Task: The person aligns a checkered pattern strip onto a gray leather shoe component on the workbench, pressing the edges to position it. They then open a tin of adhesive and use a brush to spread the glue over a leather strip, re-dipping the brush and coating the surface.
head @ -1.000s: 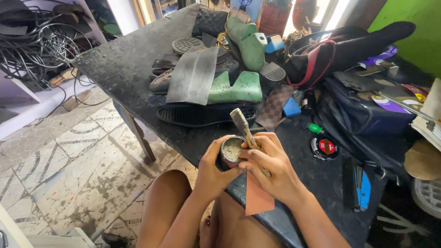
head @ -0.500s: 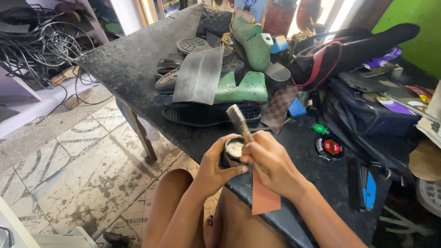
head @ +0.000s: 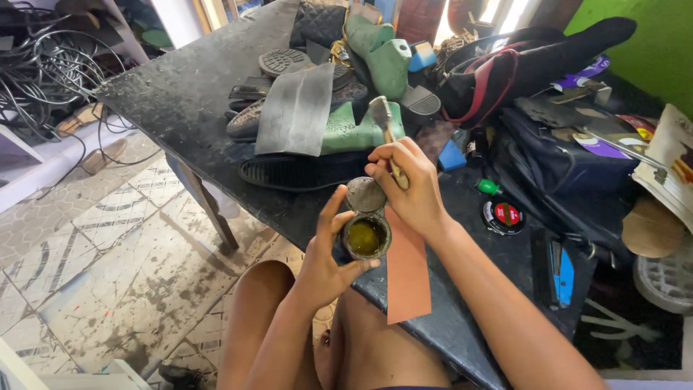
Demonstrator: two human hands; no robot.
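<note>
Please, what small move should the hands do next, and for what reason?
Probably lower the brush into the open tin. The right hand holds the brush with its bristles up, away from the yellowish glue, while the left hand holds the tin just below, its lid tipped back.

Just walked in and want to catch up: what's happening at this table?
A person sits at a cluttered black table. The left hand holds a small open tin of yellowish paste. The right hand holds a brush, bristles pointing up, along with what looks like the tin's lid. A tan leather strip lies at the table edge, with green shoe forms and soles behind.
</note>
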